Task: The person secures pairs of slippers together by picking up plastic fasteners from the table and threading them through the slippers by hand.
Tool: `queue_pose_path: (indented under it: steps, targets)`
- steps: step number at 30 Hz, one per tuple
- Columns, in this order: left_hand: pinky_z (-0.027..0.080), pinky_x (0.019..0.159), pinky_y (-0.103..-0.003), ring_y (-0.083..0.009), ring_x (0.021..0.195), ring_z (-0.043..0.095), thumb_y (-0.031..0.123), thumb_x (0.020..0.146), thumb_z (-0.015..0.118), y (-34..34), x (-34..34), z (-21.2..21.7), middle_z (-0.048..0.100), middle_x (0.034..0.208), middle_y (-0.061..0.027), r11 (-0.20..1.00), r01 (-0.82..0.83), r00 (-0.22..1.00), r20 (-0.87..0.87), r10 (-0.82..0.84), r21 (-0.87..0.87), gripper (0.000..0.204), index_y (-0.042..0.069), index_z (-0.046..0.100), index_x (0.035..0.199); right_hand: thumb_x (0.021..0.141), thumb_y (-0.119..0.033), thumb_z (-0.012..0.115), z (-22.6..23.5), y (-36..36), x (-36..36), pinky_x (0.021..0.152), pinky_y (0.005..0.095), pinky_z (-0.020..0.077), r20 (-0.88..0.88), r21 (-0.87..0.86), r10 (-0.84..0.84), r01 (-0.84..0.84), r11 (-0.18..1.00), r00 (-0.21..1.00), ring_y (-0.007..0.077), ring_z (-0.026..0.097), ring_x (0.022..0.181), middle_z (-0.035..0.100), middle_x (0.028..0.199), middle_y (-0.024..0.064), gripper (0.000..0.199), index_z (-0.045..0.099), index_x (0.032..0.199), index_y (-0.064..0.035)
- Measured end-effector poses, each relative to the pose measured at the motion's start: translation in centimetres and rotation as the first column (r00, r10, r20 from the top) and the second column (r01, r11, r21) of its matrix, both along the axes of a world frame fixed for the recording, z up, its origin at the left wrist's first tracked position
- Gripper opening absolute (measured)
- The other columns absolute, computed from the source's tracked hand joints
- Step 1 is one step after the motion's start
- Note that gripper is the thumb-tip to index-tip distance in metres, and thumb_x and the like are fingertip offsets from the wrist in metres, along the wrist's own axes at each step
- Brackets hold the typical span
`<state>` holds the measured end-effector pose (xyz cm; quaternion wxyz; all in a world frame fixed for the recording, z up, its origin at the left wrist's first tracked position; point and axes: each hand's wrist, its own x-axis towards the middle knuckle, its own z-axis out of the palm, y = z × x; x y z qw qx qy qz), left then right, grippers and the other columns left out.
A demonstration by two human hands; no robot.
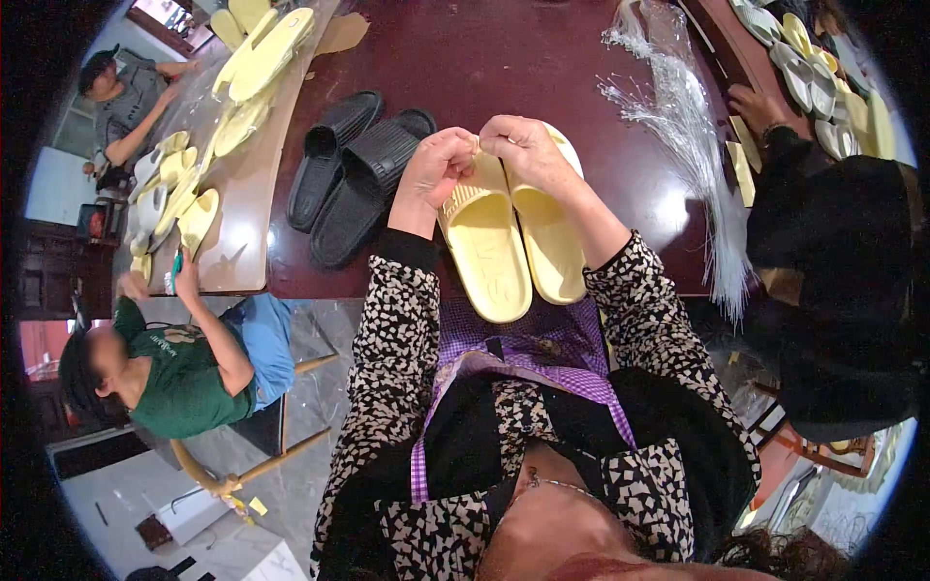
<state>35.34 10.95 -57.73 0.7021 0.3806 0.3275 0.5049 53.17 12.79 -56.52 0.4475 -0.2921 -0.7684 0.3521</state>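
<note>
Across the middle of a busy workroom, a glossy dark-red table (542, 58) is spreading out. Over it, the left hand (439, 172) and right hand (528, 152) are meeting at the fingertips, both closed in a pinch; whether they are gripping something thin, I cannot tell. Just below them, two pale yellow slippers (490, 261) are lying side by side, heels jutting over the near edge. Two black slippers (360, 215) are resting to their left. Clear strings (696, 145) are trailing down the right side. Farther out, a co-worker in green (189, 378) is sitting on the left, beside a paler table (242, 218).
</note>
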Motion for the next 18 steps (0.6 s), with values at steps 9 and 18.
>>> queue_pose_path:
  steps: [9,18]
  targets:
    - [0.035,0.060,-0.026,-0.0095,0.058,0.039,0.006,0.081,0.056,-0.11,0.20,-0.36,0.044,0.063,0.0030,0.999,-0.029,1.000,0.012,0.029,0.017,0.004,0.004,0.059,0.083,0.081,-0.012,0.056,-0.11,0.31,-0.04,0.067,0.0289,0.0462,-0.004,-0.175,0.039,-0.039,0.984,0.999,0.0124,0.056,0.072,0.061,0.071,0.0071,0.016,0.062,0.086,0.0024]
    - [0.036,0.061,-0.026,-0.0101,0.059,0.040,0.008,0.080,0.056,-0.28,-0.05,-0.54,0.043,0.063,0.0024,0.999,0.000,1.000,-0.001,0.000,0.053,0.004,0.004,0.057,0.080,0.080,-0.013,0.056,0.36,-0.29,-0.06,0.067,0.0264,0.0443,0.024,-0.214,0.035,-0.030,0.976,0.999,0.0093,0.053,0.072,0.058,0.070,0.0028,0.016,0.061,0.085,0.0018]
